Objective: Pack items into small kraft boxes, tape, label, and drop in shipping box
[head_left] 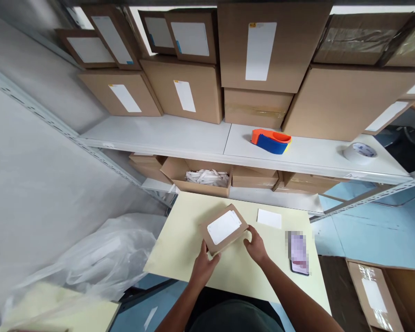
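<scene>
A small brown cardboard box (240, 216) with a white label on its top sits tilted over the pale yellow table (180, 258). At its near left corner my left hand (203, 267) grips the edge, thumb and fingers on either side. My right hand (255, 245) holds the right corner with its fingers, the thumb a little apart from the cardboard. Whether the box rests on the table or is slightly lifted, I cannot tell. To the right lie a white card (269, 218) and a phone (299, 253) whose screen is blurred out.
Behind the table stands a grey shelf (193, 133) with several cardboard boxes, a blue and orange holder (271, 141) and a tape roll (360, 152). Below, an open carton (204, 188) contains white strips. Clear plastic sheeting (100, 253) is on the left; a large open carton (408, 295) is at right.
</scene>
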